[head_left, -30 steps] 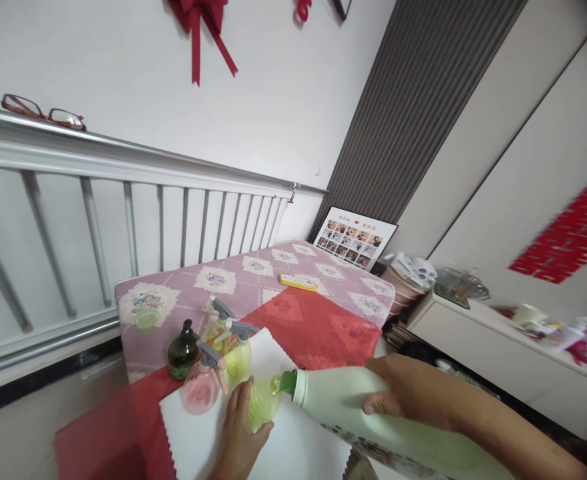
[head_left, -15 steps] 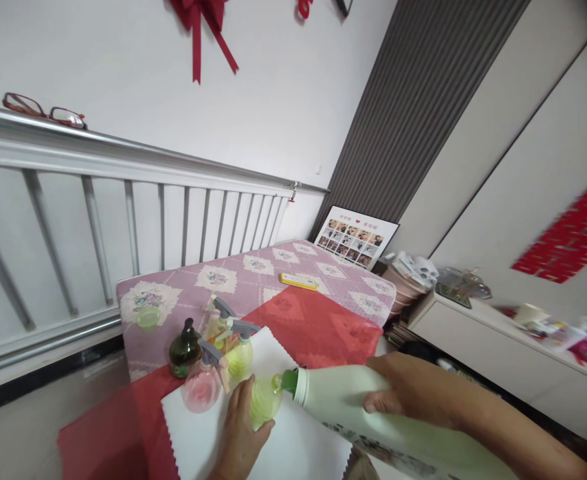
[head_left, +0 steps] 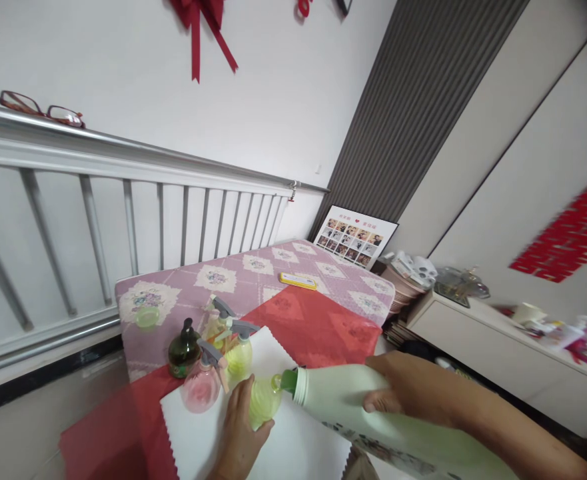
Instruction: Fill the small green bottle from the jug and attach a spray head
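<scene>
From my end, my left hand (head_left: 240,430) has its fingers (head_left: 242,395) curled round the yellow bottle (head_left: 264,403) over the white sheet (head_left: 298,440). My right hand (head_left: 406,390) grasps the tilted jug (head_left: 336,400), its green spout (head_left: 288,381) at the bottle's mouth; I can't quite tell whether they touch. Left of these stand a pink sprayer (head_left: 200,391) and dark bottle (head_left: 183,355); a yellow case (head_left: 298,281) lies farther along the table (head_left: 238,261).

Trigger spray bottles (head_left: 202,391): three
Handheld yellow bottle (head_left: 264,403): one
Dark green pump bottle (head_left: 183,355): one
Large pale green bottle (head_left: 338,393): one
Pale green dish (head_left: 147,317): one
Flat yellow-edged case (head_left: 298,281): one
Zigzag-edged white mat (head_left: 193,430): one
Eyeglasses (head_left: 43,111): one pair
Photo board (head_left: 356,237): one
Hands (head_left: 240,427): two
</scene>
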Tool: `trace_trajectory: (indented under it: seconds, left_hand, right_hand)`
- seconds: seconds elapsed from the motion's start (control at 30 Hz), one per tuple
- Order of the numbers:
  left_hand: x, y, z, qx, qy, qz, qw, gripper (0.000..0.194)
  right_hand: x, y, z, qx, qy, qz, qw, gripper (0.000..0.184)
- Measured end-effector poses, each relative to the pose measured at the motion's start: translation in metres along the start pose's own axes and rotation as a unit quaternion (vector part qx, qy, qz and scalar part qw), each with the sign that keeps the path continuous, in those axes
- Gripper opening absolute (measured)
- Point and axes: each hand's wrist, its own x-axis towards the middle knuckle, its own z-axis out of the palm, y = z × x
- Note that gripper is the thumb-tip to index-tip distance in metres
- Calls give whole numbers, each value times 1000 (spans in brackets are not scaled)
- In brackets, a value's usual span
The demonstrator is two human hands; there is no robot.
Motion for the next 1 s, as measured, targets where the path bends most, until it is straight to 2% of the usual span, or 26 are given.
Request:
trace_trajectory:
  seconds: [0.3,0.47,0.63,0.83,1.0]
  left_hand:
    - [-1,1,0,-8,5,7,1000,82]
    - [1,-3,3,-5,8,8,1000,82]
    - [3,-6,7,7,6,-1,1000,84]
    - [4,-16,13,2,33,7,999,83]
    - [7,-20,12,19,26,15,999,83]
  right_hand:
    - [-1,0,-1,9,-11,-9,1000,37]
    - [-2,-1,-1,23,-7,2,1000,31]
    - [-6,1,4,56,9,-18,998,26]
    - [-18,2,18,163,6,-31,986,34]
    - [-24,25,46,280,36,-54,958,32]
